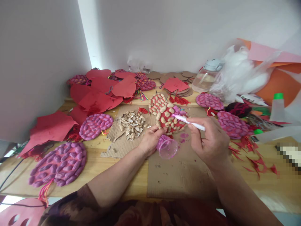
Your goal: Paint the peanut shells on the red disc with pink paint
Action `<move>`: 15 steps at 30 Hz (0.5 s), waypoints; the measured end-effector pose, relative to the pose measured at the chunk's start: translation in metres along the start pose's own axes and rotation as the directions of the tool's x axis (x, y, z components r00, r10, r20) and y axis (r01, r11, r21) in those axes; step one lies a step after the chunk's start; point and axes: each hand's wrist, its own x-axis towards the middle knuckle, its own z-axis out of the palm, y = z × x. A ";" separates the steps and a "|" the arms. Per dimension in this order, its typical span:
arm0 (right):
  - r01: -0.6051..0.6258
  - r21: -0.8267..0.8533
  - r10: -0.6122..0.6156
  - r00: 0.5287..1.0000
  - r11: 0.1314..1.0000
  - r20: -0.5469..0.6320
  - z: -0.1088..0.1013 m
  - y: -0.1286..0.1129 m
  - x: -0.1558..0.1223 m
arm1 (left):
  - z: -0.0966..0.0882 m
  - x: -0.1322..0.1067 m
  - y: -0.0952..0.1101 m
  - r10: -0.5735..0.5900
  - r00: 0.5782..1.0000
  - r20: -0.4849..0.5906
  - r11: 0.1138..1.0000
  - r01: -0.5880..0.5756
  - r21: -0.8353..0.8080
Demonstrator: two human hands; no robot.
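Left hand (pixel 150 139) gripping peanut-covered board (pixel 167 118) at near edge, right hand (pixel 209 141) pinching brush (pixel 182 118), tip at board's peanuts, cup (pixel 169 148) beside left hand, held or standing unclear, shells (pixel 133 124) beyond left hand, open cardboard (pixel 178 179) between forearms.

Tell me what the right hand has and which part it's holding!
The right hand holds a white, pink-tipped brush by its handle.

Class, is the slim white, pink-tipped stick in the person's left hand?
No, the person's right hand grips the slim white, pink-tipped stick.
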 end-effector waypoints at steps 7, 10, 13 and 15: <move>-0.076 -0.005 0.075 0.997 0.997 -0.032 -0.001 0.003 -0.002 | -0.001 0.000 0.001 -0.010 1.000 -0.013 1.000 0.010 0.002; -0.072 0.015 0.072 0.997 0.997 -0.002 0.001 0.003 -0.001 | 0.000 0.000 0.001 -0.011 1.000 -0.004 1.000 0.011 -0.003; -0.090 -0.027 0.089 0.996 0.996 -0.019 0.001 0.006 -0.002 | 0.000 0.000 0.002 -0.010 1.000 -0.012 1.000 0.010 -0.009; -0.119 -0.036 0.118 0.992 0.992 -0.033 0.000 0.008 -0.003 | 0.000 0.000 0.002 -0.022 0.999 -0.022 1.000 0.022 -0.013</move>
